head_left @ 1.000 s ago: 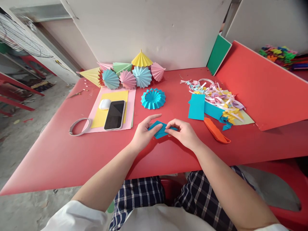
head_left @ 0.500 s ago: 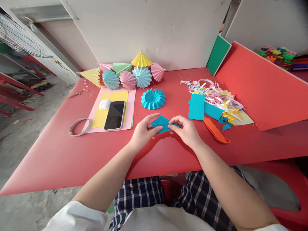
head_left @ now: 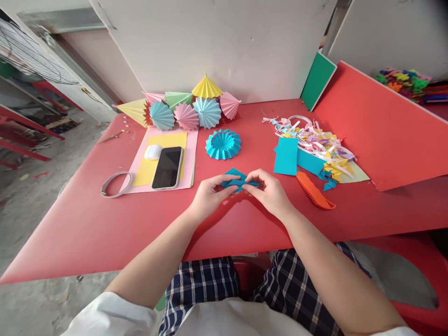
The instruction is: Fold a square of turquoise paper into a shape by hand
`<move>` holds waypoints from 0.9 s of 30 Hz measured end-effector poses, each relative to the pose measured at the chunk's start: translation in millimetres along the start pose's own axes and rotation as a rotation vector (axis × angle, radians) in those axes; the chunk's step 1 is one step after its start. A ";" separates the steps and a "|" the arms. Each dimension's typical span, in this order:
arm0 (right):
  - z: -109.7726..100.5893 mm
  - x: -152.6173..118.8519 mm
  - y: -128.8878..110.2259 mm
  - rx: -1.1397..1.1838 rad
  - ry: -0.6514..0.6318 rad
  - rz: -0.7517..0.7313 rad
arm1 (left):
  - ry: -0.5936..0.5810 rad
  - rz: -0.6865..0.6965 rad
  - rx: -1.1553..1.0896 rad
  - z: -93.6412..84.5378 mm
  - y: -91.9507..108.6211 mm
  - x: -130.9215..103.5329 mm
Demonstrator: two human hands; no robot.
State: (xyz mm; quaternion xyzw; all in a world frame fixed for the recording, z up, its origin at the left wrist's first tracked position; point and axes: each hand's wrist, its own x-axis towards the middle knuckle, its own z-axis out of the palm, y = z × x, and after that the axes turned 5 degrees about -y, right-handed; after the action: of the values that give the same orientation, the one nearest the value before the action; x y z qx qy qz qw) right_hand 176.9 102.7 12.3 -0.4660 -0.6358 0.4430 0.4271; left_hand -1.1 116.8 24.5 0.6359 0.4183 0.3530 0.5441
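Observation:
A small piece of blue folded paper [head_left: 234, 174] is held between both hands, just above the red table. My left hand [head_left: 210, 193] pinches its left side between thumb and fingers. On the right side, my right hand [head_left: 268, 190] grips it the same way, the fingertips close to those of the left. Parts of the paper are hidden by the fingers. Beyond the hands sits a pleated blue paper ring [head_left: 223, 144]. Two flat blue paper pieces, a front one [head_left: 286, 156] and one behind it [head_left: 311, 161], lie to the right.
An orange comb-like tool [head_left: 315, 191] lies right of my hands. Paper scraps [head_left: 315, 135] are heaped behind it. A phone [head_left: 167, 168] and white case [head_left: 153, 151] rest on coloured sheets [head_left: 142, 183], beside a tape-like ring [head_left: 115, 185]. Pleated paper umbrellas [head_left: 206, 112] line the wall.
The left fingers have moved in over the blue paper, and its near part now looks folded up along a crease. Both hands stay in about the same place.

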 end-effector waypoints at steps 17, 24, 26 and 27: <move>-2.6 -0.6 -4.0 0.242 -0.082 0.116 | 0.065 -0.088 -0.205 -1.1 2.2 2.9; -4.8 -1.2 -1.9 0.344 -0.095 0.106 | 0.055 -0.086 -0.258 -3.0 1.9 1.8; -5.1 -0.9 -1.6 0.362 -0.098 0.110 | 0.052 -0.089 -0.282 -3.6 1.5 1.6; -5.2 -0.7 -1.4 0.367 -0.099 0.112 | 0.047 -0.090 -0.296 -3.9 1.3 1.5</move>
State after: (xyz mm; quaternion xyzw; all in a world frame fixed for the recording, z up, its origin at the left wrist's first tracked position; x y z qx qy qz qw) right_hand 181.7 102.7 14.8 -0.3925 -0.5376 0.5971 0.4477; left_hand -3.9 119.6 26.4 0.5209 0.4024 0.4010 0.6372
